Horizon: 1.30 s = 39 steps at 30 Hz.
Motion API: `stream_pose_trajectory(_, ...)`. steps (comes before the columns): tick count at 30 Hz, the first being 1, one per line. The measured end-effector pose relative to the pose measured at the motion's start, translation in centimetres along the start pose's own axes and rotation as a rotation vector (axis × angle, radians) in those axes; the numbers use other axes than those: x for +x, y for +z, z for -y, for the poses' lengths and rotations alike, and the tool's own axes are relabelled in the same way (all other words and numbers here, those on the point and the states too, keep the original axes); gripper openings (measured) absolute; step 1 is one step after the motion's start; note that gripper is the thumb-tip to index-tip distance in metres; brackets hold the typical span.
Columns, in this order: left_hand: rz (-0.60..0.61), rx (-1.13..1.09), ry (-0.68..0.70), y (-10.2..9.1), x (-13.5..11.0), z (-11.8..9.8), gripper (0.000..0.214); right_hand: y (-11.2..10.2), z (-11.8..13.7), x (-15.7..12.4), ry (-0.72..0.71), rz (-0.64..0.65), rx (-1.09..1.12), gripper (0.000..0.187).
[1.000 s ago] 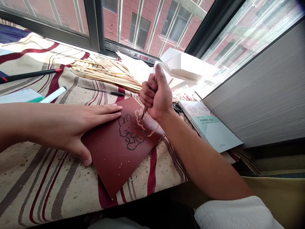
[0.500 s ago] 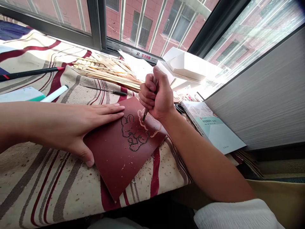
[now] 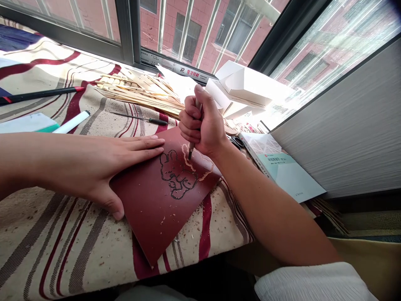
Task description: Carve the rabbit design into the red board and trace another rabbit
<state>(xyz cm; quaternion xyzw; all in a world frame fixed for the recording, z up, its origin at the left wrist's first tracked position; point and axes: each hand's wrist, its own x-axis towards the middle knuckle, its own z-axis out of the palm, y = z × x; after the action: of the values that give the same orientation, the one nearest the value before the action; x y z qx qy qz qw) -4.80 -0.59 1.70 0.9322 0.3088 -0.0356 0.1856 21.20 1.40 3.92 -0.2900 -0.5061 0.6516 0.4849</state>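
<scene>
Lino block (image 3: 147,217), probably, dark red, carved rabbit outline (image 3: 177,175), right hand (image 3: 202,125) above

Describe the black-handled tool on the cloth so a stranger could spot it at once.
Below the window, thin wood strips lie on the striped cloth. Beneath them, above the dark red board, lies a slim metal shaft with a black handle, far thinner than the black rod to its left.

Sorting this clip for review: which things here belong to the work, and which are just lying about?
In use: right hand, carving tool, left hand, dark red carving block.

Lying about: wooden strips, book, white marker, scissors, thin black-handled tool.
</scene>
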Motion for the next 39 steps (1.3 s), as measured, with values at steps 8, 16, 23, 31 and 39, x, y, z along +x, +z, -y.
stream_pose_trajectory(8,0.027,0.031,0.023,-0.1,-0.2,0.4,0.143,-0.6,-0.5,0.4,0.028,-0.184,0.105,0.072)
stream_pose_trajectory(16,0.023,0.018,-0.008,-0.1,0.1,0.3,0.145,-0.5,-0.9,0.7,0.011,-0.354,0.136,0.069)
stream_pose_trajectory(23,0.032,0.036,-0.025,-0.1,0.3,0.2,0.146,-1.5,-1.3,1.0,0.072,-0.494,0.207,0.063)
stream_pose_trajectory(31,0.005,0.054,-0.032,-0.1,0.2,-0.1,0.148,-1.0,-1.4,0.6,0.041,-0.56,0.26,0.062)
stream_pose_trajectory(39,0.023,0.086,-0.069,-0.1,0.2,-0.6,0.153,0.1,0.7,-0.7,-0.152,-0.346,0.056,0.071)
